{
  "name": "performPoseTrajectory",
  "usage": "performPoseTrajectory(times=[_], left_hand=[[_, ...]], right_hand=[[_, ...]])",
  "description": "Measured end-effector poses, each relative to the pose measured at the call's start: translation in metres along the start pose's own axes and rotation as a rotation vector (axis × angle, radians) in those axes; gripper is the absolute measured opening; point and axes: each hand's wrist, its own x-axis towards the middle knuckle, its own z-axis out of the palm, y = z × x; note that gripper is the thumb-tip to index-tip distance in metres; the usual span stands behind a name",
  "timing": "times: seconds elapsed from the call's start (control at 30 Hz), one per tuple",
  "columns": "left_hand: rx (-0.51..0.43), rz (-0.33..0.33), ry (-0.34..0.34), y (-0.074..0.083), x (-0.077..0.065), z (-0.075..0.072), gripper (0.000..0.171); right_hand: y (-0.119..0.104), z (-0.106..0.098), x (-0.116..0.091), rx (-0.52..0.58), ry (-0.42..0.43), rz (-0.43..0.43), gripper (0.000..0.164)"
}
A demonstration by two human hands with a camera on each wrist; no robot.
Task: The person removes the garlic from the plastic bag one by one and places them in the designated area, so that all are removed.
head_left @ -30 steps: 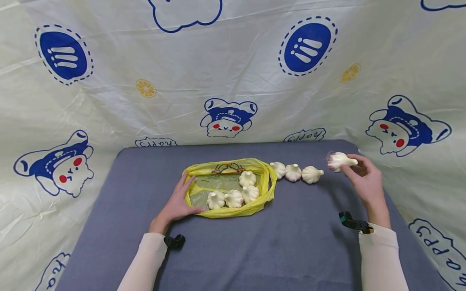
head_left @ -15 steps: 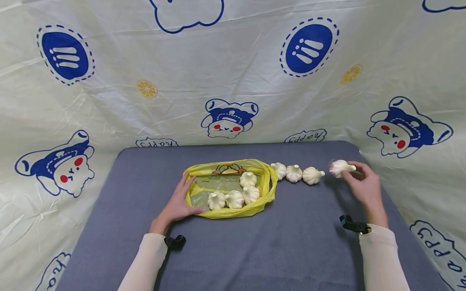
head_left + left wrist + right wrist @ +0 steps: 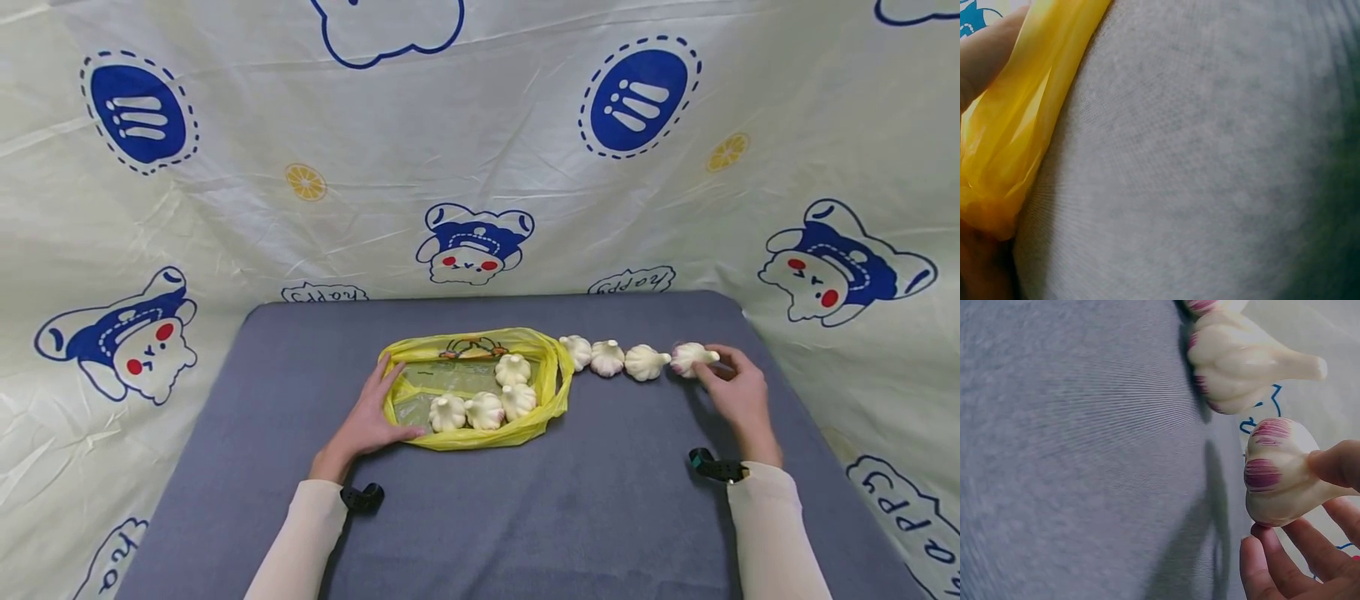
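My left hand [image 3: 367, 421] holds the left end of an open yellow plastic bag [image 3: 517, 435], thumb along the near rim and fingers farther back. Yellow film of the bag [image 3: 1035, 81] fills the left of the left wrist view, between parts of the hand. Several white garlic bulbs [image 3: 483, 411] lie inside the bag. By its stem, my right hand [image 3: 741, 400] pinches another garlic bulb [image 3: 1279, 472] with purple streaks, low over the table at the right end of a row. The nearest bulb in that row is a garlic bulb [image 3: 647, 363] with its stem pointing right.
The row's other bulbs, a middle garlic bulb [image 3: 607, 358] and a left garlic bulb [image 3: 577, 353], continue to the bag's right edge. Grey-blue cloth covers the table [image 3: 570, 517]. A pale printed curtain [image 3: 360, 217] hangs behind and at both sides.
My right hand has come down and slightly left with the garlic bulb, close to the row's right end. The left hand and bag stay in place.
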Motion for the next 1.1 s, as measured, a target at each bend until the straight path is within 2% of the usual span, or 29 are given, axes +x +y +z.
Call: performPoseTrajectory(times=[0.17, 0.3, 0.5, 1.1], left_hand=[[-0.007, -0.007, -0.006, -0.001, -0.001, 0.001, 0.119], [-0.012, -0.005, -0.008, -0.001, 0.0, 0.001, 0.119], [-0.018, 0.003, -0.01, 0.001, 0.0, 0.002, 0.118], [-0.011, -0.011, -0.006, 0.002, -0.001, -0.001, 0.118]], right_hand=[[0.004, 0.005, 0.001, -0.03, -0.026, 0.033, 0.053], [0.006, 0.01, 0.002, -0.029, -0.013, 0.037, 0.051], [0.009, 0.015, 0.005, -0.019, 0.006, 0.014, 0.048], [0.009, 0.017, 0.01, 0.017, -0.047, -0.052, 0.052]])
